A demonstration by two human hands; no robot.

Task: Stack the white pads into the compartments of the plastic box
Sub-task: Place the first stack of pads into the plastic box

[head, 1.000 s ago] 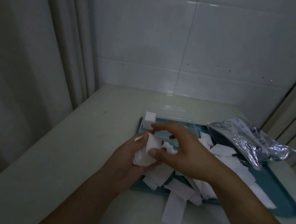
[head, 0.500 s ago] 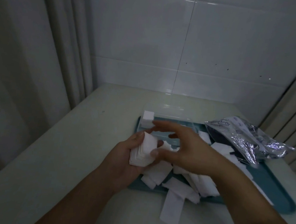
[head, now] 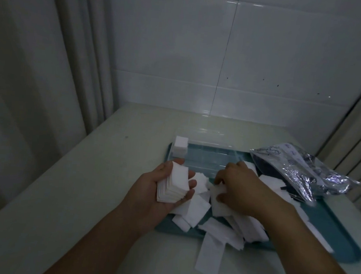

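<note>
The left hand (head: 161, 191) has its fingers curled up around a stack of white pads (head: 175, 184), thumb along the stack's ten o'clock edge and fingertips (head: 191, 183) showing at its three o'clock side, so the stack is cradled rather than squeezed. The right hand (head: 239, 187) lies knuckles-up on the loose pads (head: 219, 203) heaped on the teal tray (head: 339, 240); its fingers bend down into the heap and seem to pinch a pad at its nine o'clock edge, though the fingertips are hidden and I cannot tell how firmly.

The clear plastic box (head: 208, 158) sits at twelve o'clock from the hands, on the tray's far side. A finished pile of pads (head: 180, 146) stands in its compartment at the ten o'clock corner; the other compartments look bare.

The risks, as I judge them: the held stack already fans out at its lower edge, so a tilt of the palm could slide the pads apart. The pinch may lift two pads at once. One long strip (head: 208, 256) hangs over the tray's six o'clock rim onto the table (head: 76, 183), and a sweep of the right forearm could drag it off. The foil bag (head: 305, 169) at two o'clock crowds the box's right end.
</note>
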